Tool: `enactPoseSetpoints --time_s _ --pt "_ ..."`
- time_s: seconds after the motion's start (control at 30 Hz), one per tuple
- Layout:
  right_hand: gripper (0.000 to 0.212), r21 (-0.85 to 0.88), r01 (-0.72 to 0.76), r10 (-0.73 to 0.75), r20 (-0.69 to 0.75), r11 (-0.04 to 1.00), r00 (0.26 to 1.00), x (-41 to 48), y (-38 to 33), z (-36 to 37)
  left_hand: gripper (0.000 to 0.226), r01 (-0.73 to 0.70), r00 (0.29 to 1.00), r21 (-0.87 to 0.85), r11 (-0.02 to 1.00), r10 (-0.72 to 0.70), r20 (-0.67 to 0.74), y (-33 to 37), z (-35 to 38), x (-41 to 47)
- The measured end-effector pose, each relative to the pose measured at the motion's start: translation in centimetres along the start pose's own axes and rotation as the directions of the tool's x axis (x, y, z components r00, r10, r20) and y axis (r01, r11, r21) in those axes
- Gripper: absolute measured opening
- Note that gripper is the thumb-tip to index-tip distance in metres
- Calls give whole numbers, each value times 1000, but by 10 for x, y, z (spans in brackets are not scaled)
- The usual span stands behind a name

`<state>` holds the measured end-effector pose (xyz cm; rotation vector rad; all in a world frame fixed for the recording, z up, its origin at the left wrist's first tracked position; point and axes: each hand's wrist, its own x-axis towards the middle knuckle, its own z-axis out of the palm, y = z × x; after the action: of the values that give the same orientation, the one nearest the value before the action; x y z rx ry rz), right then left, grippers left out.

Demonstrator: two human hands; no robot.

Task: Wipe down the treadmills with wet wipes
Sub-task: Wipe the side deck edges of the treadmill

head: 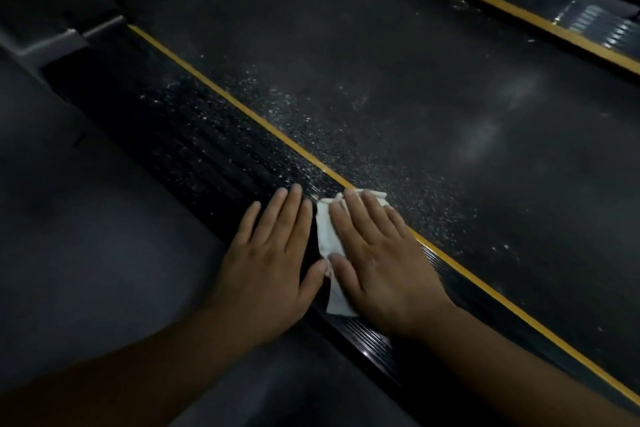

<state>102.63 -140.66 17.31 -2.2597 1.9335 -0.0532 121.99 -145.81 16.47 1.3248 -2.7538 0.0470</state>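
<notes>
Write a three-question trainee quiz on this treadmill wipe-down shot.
1. True or false: the right hand presses the wipe flat onto the ribbed side rail.
2. The stripe between the side rail and the belt is: A red, B yellow, C white.
3. Which hand rests flat on the side rail beside the wipe, not on top of it?

Key: 1 true. 2 B. 3 the left hand.
</notes>
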Motion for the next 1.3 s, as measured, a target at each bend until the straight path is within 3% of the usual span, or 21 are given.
enactPoseSetpoints --time_s 0.13,0.2,0.37,0.43,0.5,0.6,0.8,0.97,1.07,1.17,1.3 --pt "58 37 243 -244 18 969 970 -12 10 -5 74 50 997 -1 999 -50 -59 -8 5 -4" --pt "55 79 232 -231 -17 970 973 -7 10 -6 73 113 991 -27 993 -115 -73 -6 6 -8" --pt "64 32 6 -4 -50 999 999 39 -11 1 72 346 931 -114 931 -356 -86 7 12 -15" --pt "66 -17 57 -58 -48 998 997 43 -12 2 71 420 894 -158 894 -437 -96 15 15 -15" --pt "66 -53 220 -222 -30 974 975 29 -5 0 70 458 869 -186 869 -482 -114 20 17 -14" --pt "63 -51 376 -376 4 925 926 5 16 -2 69 484 849 -192 854 -512 -134 24 20 -13" --pt "73 17 193 -192 -57 981 980 62 -9 2 67 566 800 -193 802 -591 -108 36 16 -17" --pt "55 47 424 -417 -119 904 901 1 13 -2 66 543 828 -150 826 -557 -68 46 14 -31" --pt "49 123 378 -351 -198 917 915 16 28 -1 65 539 830 -145 830 -552 -75 47 13 -33" --pt "54 93 311 -288 -206 946 935 47 7 7 67 558 821 -150 816 -570 -44 47 12 -33" --pt "56 11 499 -495 -118 866 861 12 8 12 79 553 832 -221 803 -543 108 41 -1 -35"
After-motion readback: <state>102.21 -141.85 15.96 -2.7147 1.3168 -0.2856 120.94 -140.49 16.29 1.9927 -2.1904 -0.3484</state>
